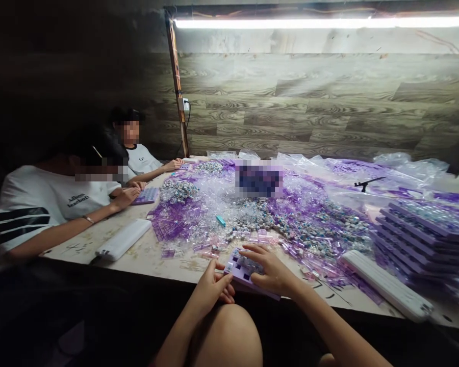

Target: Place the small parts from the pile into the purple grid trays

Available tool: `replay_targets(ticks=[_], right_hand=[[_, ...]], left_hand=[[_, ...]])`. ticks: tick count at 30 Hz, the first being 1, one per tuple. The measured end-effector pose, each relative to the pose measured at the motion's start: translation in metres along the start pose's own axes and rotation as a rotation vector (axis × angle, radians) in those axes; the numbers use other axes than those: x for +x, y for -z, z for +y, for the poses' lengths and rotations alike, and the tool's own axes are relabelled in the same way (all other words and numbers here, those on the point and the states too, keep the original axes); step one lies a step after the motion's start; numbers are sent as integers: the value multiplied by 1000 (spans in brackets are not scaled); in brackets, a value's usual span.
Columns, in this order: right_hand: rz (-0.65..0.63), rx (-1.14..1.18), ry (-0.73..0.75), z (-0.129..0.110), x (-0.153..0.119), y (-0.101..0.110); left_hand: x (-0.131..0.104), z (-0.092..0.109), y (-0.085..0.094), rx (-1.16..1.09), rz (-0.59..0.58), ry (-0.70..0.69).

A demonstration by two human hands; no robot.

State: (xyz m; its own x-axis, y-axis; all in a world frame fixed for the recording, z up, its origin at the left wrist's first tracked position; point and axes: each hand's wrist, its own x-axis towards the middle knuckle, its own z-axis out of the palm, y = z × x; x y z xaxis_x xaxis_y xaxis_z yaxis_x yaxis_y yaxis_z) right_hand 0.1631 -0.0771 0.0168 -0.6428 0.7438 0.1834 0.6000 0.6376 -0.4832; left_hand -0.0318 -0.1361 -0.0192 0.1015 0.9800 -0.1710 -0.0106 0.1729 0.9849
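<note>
I have a purple plate [248,278] at the near edge of the table [149,255], propped toward my lap. My left hand [210,288] grips its left end, fingers curled round the edge. My right hand [270,272] lies over the top, fingertips pressing down among the switches [247,262] already seated there; whether it pinches a loose one I cannot tell.

By my reckoning the plate is only partly filled: a cluster sits in the upper rows, while open sockets show along the left and lower part. The rest is under my right hand. A heap of loose switches [309,224] and clear purple pieces [176,219] lies just beyond, so much stock is unused. A stack of trays [424,234] stands at the right; whether those are finished I cannot make out.

Two other people sit along the left side, one with a similar plate [147,195]. A blurred patch hides something mid-table, and the left of the view is dark.
</note>
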Motion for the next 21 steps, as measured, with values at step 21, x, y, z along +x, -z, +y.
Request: replay_targets(ticks=[21], right_hand=[[-113, -254, -64, -5, 15, -18]], left_hand=[[141, 130, 93, 677, 948, -542]])
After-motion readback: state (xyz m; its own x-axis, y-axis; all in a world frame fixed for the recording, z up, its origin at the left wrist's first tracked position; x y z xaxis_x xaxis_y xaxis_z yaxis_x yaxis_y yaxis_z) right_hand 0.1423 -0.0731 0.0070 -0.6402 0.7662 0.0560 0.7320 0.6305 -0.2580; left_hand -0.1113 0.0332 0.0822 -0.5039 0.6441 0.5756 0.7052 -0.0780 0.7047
